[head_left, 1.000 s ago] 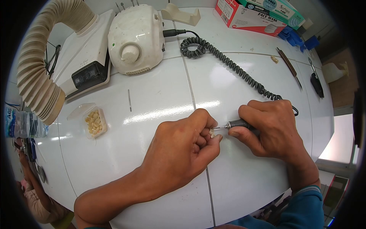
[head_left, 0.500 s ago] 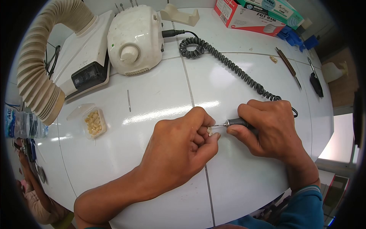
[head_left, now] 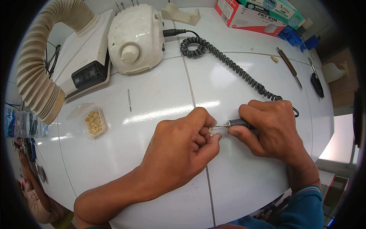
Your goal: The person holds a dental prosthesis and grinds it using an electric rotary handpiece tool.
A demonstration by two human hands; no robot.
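My left hand (head_left: pixel 179 147) is closed, pinching a small, cream-coloured artificial tooth piece (head_left: pixel 211 131) between thumb and fingers; part of it is hidden. My right hand (head_left: pixel 268 128) grips a dark rotary handpiece (head_left: pixel 238 122) with a metal collar. Its thin bur (head_left: pixel 219 126) points left and reaches the tooth piece, seemingly touching it. A black coiled cord (head_left: pixel 236 68) runs from behind my right hand up to the white control unit (head_left: pixel 135 40).
An open clear box of artificial teeth (head_left: pixel 95 123) stands at left, near a loose metal bur (head_left: pixel 129 100). A ribbed hose (head_left: pixel 32 72) arches at far left. Knife-like tools (head_left: pixel 289 66) and mask boxes (head_left: pixel 251 19) lie at upper right. Another person's arm (head_left: pixel 34 179) shows lower left.
Almost nothing differs. The view has shifted very slightly, and both hands keep the same hold, with the bur still at the tooth piece.
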